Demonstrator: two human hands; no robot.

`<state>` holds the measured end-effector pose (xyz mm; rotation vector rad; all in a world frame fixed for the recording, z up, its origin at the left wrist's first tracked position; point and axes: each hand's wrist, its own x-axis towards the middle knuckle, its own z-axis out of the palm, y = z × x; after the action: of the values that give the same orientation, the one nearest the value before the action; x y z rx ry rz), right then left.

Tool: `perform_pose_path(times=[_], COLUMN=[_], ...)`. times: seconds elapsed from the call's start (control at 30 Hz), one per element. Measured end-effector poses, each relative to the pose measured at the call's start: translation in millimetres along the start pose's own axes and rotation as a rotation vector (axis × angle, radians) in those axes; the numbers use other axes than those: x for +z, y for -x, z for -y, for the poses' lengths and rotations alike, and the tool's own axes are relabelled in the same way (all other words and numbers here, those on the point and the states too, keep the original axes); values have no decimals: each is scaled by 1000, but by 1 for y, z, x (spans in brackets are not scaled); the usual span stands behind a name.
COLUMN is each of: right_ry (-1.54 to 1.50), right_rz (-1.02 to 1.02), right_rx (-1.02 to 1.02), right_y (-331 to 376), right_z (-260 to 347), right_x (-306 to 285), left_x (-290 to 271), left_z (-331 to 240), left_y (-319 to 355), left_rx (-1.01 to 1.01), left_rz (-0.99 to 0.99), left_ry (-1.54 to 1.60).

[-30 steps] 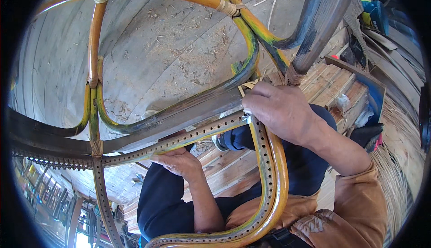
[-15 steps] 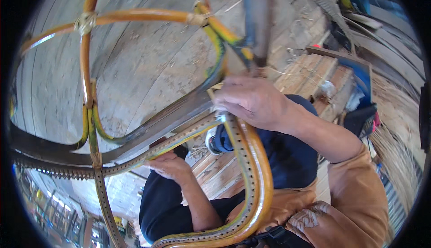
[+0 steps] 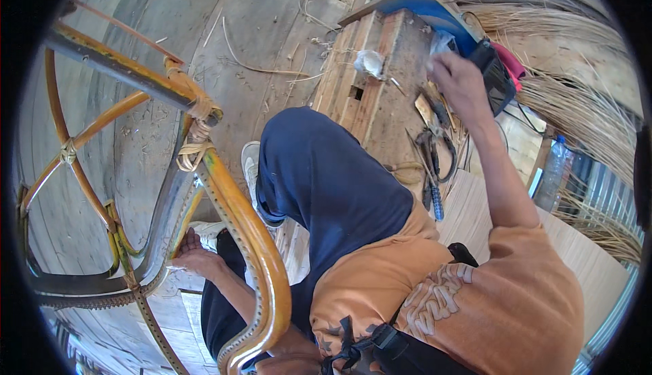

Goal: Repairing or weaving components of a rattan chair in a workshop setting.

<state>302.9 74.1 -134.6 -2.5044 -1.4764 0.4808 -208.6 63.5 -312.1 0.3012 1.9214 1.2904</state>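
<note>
Rattan chair frame [image 3: 238,239] stands tilted on the wooden floor at the person's left. Left hand [image 3: 193,259] has its grip closed around a lower rail. Right hand [image 3: 458,83] reaches over the counter [image 3: 380,97], fingers loosely apart, near scattered tools [image 3: 431,151].

One rattan chair frame [image 3: 238,239] with three cord-wrapped joints showing. Two hands: the left hand [image 3: 197,259] and the right hand [image 3: 462,83]. One wooden block [image 3: 380,97], one pair of pliers [image 3: 435,147], one blue-handled tool [image 3: 437,202], one plastic bottle [image 3: 553,175], two white shoes [image 3: 250,164].
</note>
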Motion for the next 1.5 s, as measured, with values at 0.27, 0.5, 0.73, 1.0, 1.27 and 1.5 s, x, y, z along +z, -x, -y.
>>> perform_pose_path(times=[0.27, 0.5, 0.73, 1.0, 1.27, 1.5], right_ry=[247, 172, -46, -89, 61, -967], right_rz=[194, -62, -43, 461, 510, 474], right_rx=[84, -29, 56, -733, -1365, -477], right_y=[131, 155, 160, 32, 13, 5], right_z=[-62, -52, -74, 196, 296, 307], right_x=[84, 103, 90, 30, 119, 121], left_x=[-17, -18, 15, 44, 48, 42], left_z=[2, -12, -27, -96, -103, -94], left_y=[-8, 15, 127, 86, 72, 66], left_rx=[-15, -171, -125, 2, 196, 119], left_rz=[-12, 80, 489, 643, 803, 598], left_ry=[-3, 200, -320, -40, -421, -95])
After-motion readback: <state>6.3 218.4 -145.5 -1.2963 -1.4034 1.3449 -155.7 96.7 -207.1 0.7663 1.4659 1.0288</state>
